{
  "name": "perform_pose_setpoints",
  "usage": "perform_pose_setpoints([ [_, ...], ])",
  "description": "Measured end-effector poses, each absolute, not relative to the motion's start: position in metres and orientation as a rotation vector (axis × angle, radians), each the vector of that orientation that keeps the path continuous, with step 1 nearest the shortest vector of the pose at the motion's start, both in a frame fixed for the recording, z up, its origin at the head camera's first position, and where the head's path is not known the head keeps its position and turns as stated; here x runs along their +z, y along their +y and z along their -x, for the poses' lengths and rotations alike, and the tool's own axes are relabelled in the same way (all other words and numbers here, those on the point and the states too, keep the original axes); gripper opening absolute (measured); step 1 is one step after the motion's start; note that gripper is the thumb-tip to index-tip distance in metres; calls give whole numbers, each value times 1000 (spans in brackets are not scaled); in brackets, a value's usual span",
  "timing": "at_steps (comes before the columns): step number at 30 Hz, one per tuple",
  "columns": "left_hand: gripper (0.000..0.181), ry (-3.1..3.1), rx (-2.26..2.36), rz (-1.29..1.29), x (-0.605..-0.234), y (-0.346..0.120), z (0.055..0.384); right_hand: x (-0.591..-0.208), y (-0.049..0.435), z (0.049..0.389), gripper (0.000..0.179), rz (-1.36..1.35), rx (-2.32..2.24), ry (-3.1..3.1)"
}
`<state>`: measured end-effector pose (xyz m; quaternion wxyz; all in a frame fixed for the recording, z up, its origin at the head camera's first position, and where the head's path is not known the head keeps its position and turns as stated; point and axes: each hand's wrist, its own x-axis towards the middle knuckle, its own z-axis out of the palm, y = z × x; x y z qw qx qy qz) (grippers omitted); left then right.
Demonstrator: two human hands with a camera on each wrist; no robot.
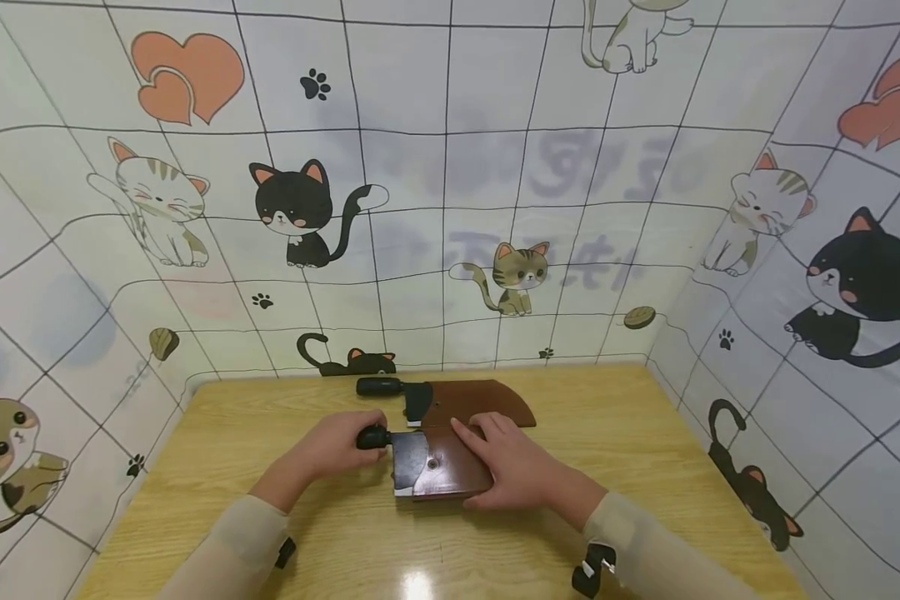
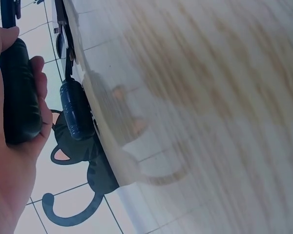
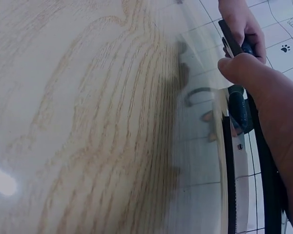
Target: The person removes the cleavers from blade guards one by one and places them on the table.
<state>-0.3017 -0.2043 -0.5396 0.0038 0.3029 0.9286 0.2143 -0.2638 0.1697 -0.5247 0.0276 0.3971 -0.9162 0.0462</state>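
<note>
A cleaver in a brown leather sheath (image 1: 453,467) is held level over the table, black collar to the left. My left hand (image 1: 339,446) grips its black handle (image 2: 20,92), with fingers curled round it. My right hand (image 1: 523,473) holds the sheath's right end, thumb along the near edge and fingers over the top face. Seen edge-on in the right wrist view, the sheath is a dark strip (image 3: 267,161) beside the right hand's thumb. Just behind lies a second sheathed knife (image 1: 480,398) with a curved tip, its black handle (image 2: 78,109) pointing left. The near sheath overlaps it partly.
The glossy wooden table (image 1: 615,533) reflects a bright spot of light near its front edge. A white gridded sheet (image 1: 405,83) printed with cats and hearts encloses the table at back and sides. Black wrist camera mounts (image 1: 592,571) sit at both cuffs.
</note>
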Motion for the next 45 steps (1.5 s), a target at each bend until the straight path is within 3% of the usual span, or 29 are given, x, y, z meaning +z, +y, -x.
perform_pose_setpoints([
  [45, 29, 3083, 647, -1003, -518, -238, 299, -512, 194, 266, 125, -1169, 183, -2761],
])
